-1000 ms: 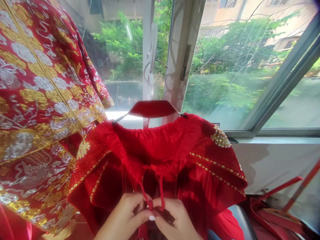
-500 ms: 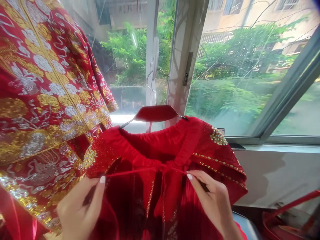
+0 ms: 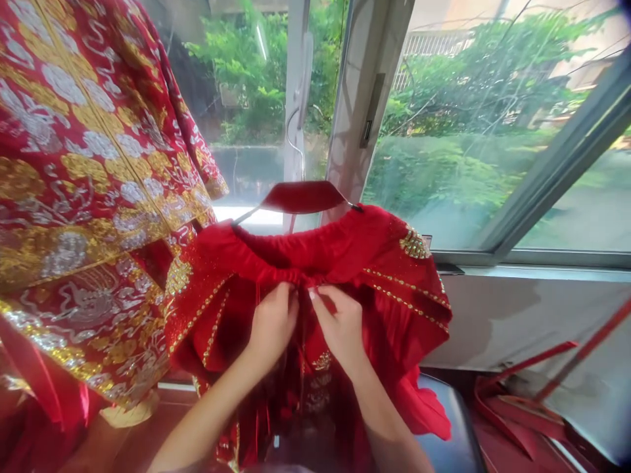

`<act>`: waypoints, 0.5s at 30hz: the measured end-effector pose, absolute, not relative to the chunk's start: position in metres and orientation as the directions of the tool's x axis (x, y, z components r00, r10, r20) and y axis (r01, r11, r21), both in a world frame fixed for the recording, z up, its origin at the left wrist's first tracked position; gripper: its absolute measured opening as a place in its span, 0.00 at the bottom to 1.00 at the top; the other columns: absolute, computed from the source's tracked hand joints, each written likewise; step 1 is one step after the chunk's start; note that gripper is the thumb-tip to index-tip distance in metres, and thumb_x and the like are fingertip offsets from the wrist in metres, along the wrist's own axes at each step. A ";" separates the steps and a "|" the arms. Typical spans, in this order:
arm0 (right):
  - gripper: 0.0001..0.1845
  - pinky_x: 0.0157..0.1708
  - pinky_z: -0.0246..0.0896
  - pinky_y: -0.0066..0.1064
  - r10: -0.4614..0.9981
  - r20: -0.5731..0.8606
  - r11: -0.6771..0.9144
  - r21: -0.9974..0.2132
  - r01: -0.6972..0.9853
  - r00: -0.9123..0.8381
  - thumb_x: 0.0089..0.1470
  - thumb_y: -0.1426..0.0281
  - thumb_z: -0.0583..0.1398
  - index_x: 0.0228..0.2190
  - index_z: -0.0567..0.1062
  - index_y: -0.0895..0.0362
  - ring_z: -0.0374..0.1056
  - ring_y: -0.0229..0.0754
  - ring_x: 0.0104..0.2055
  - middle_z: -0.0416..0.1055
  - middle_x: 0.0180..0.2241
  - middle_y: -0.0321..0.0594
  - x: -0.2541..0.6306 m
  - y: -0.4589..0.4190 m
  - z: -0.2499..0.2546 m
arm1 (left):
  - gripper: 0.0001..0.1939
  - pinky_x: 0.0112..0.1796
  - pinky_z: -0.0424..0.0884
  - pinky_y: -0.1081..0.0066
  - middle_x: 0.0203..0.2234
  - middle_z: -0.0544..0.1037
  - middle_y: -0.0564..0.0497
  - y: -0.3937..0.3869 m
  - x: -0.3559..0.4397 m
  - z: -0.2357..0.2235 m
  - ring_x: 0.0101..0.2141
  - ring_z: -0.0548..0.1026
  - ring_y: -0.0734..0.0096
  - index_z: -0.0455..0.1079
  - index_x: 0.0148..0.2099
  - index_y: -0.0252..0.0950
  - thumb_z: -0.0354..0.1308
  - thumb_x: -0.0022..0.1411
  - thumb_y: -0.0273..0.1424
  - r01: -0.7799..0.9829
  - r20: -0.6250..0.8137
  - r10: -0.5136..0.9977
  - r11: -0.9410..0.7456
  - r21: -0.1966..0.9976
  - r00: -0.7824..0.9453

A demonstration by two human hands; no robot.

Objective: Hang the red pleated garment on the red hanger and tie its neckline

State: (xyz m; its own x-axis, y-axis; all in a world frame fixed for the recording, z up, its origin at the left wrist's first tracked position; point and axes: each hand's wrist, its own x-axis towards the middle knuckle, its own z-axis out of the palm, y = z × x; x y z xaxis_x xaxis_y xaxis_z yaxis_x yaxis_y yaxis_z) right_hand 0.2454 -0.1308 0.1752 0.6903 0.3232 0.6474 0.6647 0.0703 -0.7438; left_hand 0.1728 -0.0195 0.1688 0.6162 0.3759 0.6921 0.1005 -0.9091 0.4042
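A red cape (image 3: 394, 276) with a gathered neckline and gold beading hangs on a hanger (image 3: 305, 196). My left hand (image 3: 273, 322) and my right hand (image 3: 340, 325) are close together at the front middle of its neckline. The fingers of both are closed in a pinch at the red drawstring, which they mostly hide. Thin red cord ends dangle below my left hand, in front of the dark red cloth. Gold bead motifs sit on both shoulders of the cape.
At left hangs a red garment (image 3: 98, 151) with gold and silver embroidery. Behind the cape stands a sliding window (image 3: 458, 171) with a sill (image 3: 532, 272). A dark-seated stool (image 3: 444, 420) is below on the right, beside a red-handled object (image 3: 527, 401) on the floor.
Both hands have come inward from the sides, where they held the drawstring stretched out, to the middle of the neckline. The view has tilted down a little.
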 end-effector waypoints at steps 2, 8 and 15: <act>0.08 0.24 0.62 0.27 0.382 0.492 0.229 -0.871 0.436 0.783 0.52 0.67 0.57 0.29 0.74 0.58 0.66 0.35 0.24 0.73 0.26 0.38 0.245 -0.133 0.181 | 0.03 0.33 0.71 0.73 0.30 0.77 0.50 -0.020 0.172 0.177 0.31 0.76 0.71 0.65 0.39 0.36 0.51 0.63 0.25 -0.072 0.587 0.433 -0.761 0.645 0.684; 0.11 0.15 0.36 0.22 0.390 0.387 0.378 -0.895 0.238 0.835 0.49 0.66 0.59 0.20 0.65 0.59 0.43 0.27 0.18 0.54 0.18 0.29 0.242 -0.129 0.195 | 0.05 0.18 0.55 0.81 0.21 0.61 0.59 -0.026 0.155 0.205 0.17 0.57 0.85 0.62 0.32 0.35 0.56 0.59 0.29 -0.402 0.465 0.498 -0.235 0.885 0.732; 0.29 0.19 0.34 0.26 0.386 0.592 0.135 -0.795 0.592 0.707 0.55 0.63 0.59 0.14 0.49 0.57 0.38 0.28 0.19 0.41 0.16 0.29 0.236 -0.155 0.217 | 0.20 0.14 0.46 0.82 0.15 0.53 0.64 0.002 0.139 0.235 0.14 0.46 0.87 0.56 0.29 0.38 0.68 0.48 0.28 -0.563 0.518 0.594 -0.128 0.816 0.615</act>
State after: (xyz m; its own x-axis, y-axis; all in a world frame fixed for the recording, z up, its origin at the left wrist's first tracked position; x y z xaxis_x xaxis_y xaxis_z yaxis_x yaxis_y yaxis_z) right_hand 0.2357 -0.1548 0.2168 0.7072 0.3860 0.5923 0.5917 0.1354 -0.7947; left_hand 0.1386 0.0017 0.2353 0.6153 0.5942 0.5180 -0.5633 -0.1283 0.8162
